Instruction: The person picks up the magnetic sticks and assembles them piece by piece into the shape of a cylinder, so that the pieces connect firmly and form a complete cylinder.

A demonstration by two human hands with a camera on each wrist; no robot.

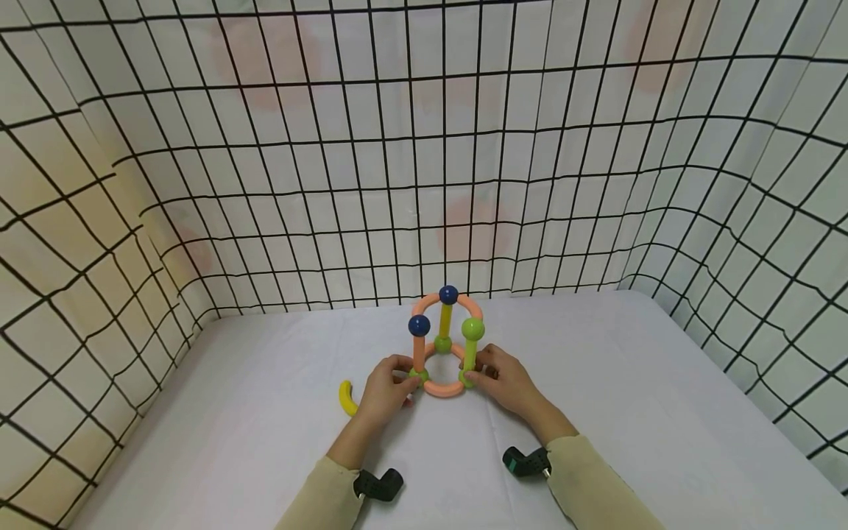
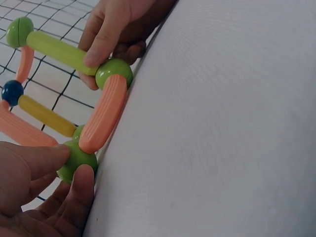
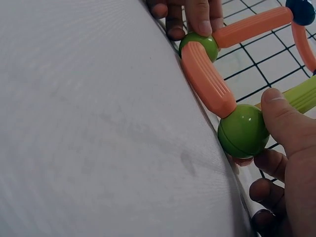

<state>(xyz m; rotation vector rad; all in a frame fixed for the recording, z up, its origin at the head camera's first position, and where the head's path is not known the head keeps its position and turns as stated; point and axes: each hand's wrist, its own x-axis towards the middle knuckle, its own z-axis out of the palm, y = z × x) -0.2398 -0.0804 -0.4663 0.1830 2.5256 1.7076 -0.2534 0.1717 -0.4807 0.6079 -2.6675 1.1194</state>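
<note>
A toy frame of rods and balls [image 1: 444, 342] stands on the white table [image 1: 265, 427]: orange curved rods, a yellow rod, a lime rod, blue and green balls. My left hand [image 1: 404, 377] pinches the lower left green ball [image 2: 76, 160]. My right hand [image 1: 481, 374] pinches the lower right green ball [image 3: 244, 131], thumb at the foot of the lime rod [image 3: 306, 94]. An orange curved rod [image 2: 103, 113] joins the two green balls along the table. Blue balls [image 1: 448, 294] top the frame.
A yellow curved piece [image 1: 347, 397] lies on the table just left of my left hand. Checked cloth walls [image 1: 424, 184] close in the table at the back and both sides. Black wrist cameras [image 1: 379, 486] sit on both forearms.
</note>
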